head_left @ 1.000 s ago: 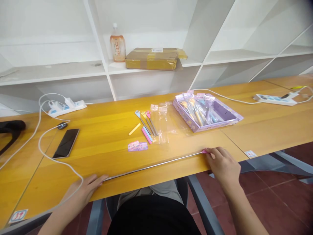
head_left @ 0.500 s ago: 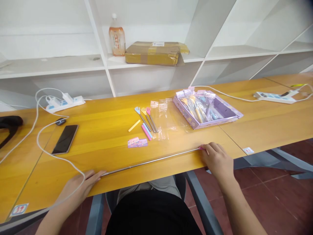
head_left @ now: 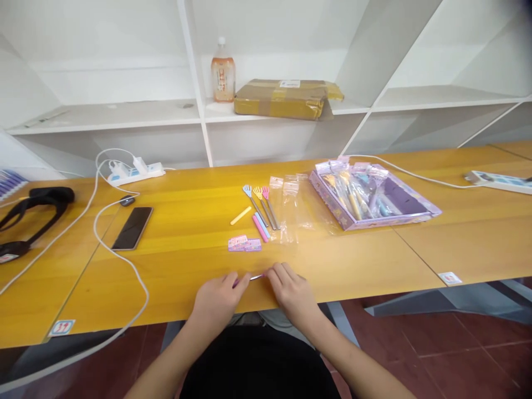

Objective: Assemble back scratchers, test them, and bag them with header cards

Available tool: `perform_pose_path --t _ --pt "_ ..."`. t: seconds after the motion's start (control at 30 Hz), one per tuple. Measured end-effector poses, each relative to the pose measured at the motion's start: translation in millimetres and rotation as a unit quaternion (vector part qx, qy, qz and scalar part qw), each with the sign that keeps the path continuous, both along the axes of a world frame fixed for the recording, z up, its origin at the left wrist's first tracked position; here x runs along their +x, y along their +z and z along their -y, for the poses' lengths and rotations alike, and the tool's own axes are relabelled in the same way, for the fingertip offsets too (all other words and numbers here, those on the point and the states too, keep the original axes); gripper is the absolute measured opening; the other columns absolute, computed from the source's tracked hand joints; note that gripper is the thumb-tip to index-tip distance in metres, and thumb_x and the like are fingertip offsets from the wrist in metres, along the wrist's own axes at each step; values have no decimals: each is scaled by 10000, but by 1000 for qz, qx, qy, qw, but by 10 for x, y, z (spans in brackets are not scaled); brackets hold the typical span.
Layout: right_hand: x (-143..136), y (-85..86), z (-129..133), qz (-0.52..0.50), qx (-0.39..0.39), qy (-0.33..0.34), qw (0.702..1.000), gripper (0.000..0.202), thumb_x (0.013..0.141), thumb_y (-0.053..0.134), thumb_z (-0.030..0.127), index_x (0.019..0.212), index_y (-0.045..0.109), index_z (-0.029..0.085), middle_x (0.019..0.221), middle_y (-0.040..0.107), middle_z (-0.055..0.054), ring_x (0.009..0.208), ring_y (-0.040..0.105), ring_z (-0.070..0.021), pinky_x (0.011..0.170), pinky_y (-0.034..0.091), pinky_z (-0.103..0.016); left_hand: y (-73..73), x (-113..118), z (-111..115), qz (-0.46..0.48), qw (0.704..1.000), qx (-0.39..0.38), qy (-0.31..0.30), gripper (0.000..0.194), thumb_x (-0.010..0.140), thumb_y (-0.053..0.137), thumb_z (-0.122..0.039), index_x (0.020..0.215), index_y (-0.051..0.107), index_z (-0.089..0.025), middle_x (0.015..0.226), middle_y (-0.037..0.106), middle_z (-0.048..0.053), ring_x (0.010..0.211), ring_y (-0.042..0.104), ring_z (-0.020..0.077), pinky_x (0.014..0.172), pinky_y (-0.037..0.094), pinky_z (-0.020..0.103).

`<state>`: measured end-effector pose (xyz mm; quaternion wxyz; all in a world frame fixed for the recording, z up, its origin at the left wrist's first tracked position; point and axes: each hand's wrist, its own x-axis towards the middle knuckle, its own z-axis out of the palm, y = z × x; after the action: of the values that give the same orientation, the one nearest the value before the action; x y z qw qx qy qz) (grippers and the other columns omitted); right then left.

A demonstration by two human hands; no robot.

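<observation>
Close together at the table's front edge, both my hands are closed around a telescopic back scratcher (head_left: 256, 277), mostly hidden by my fingers. A short piece of its metal rod shows between my left hand (head_left: 218, 299) and my right hand (head_left: 293, 293). A bit of purple shows at the left fingertips. Beyond my hands lie three claw heads on metal rods, a blue one (head_left: 247, 191), a yellow one (head_left: 258, 193) and a pink one (head_left: 266, 193). Near them are a yellow handle tube (head_left: 240, 215), a pink tube (head_left: 260, 228) and a blue tube (head_left: 263, 226).
Small printed cards (head_left: 245, 244) and clear plastic bags (head_left: 290, 213) lie mid-table. Right of them, a purple box (head_left: 399, 220) holds several bagged scratchers. A phone (head_left: 133, 228), a white cable (head_left: 141, 282) and a power strip (head_left: 139, 173) are on the left. A shelf behind holds a bottle (head_left: 223, 75) and carton (head_left: 279, 100).
My hands have come together from far apart, and the long extended rod between them is now only a short visible length. The view has shifted left.
</observation>
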<state>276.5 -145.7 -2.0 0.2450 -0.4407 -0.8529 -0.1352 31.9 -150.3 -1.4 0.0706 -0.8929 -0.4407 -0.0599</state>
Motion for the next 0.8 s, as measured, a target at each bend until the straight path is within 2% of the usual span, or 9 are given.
perform_pose_path --t 0.23,0.43,0.57,0.63,0.73,0.8 --pt "-9 -42 0 -21 2 -43 999 179 1051 585 87 918 609 204 822 619 -42 779 511 -208 680 344 -358 -177 67 -43 21 998 -39 45 399 1073 527 -218 1446 647 -298 963 719 64 666 655 159 584 443 268" --pt "-73 -96 38 -9 66 -48 997 158 1045 578 48 1012 638 191 895 696 -54 800 560 -198 721 364 -354 -184 105 -60 29 998 -26 38 332 1135 455 -326 1382 663 -248 989 759 63 711 692 159 610 437 263" --pt "-94 -104 46 0 111 -59 992 128 1045 609 64 1028 646 186 882 713 -38 755 569 -176 695 362 -360 -143 84 -82 42 998 -25 25 304 1136 443 -301 1269 700 -208 948 755 68 734 703 166 628 450 260" --pt "-94 -100 46 -1 112 -57 992 137 1045 608 62 1019 647 190 872 709 -34 748 569 -173 683 356 -364 -112 61 -92 29 999 -39 15 307 1107 484 -244 1341 683 -239 933 737 61 698 686 163 615 453 261" --pt "-79 -96 40 -1 86 -46 995 168 1049 589 57 974 642 198 867 695 -36 756 561 -176 694 361 -361 -66 31 -101 6 998 -68 7 481 1035 536 -149 1479 618 -313 925 710 48 669 669 154 605 457 252" --pt "-62 -99 35 0 59 -41 997 186 1054 588 74 924 627 201 836 669 -33 755 546 -184 705 363 -360 -38 28 -100 3 996 -83 14 505 1029 536 -144 1493 612 -328 940 714 50 672 671 156 607 463 250"
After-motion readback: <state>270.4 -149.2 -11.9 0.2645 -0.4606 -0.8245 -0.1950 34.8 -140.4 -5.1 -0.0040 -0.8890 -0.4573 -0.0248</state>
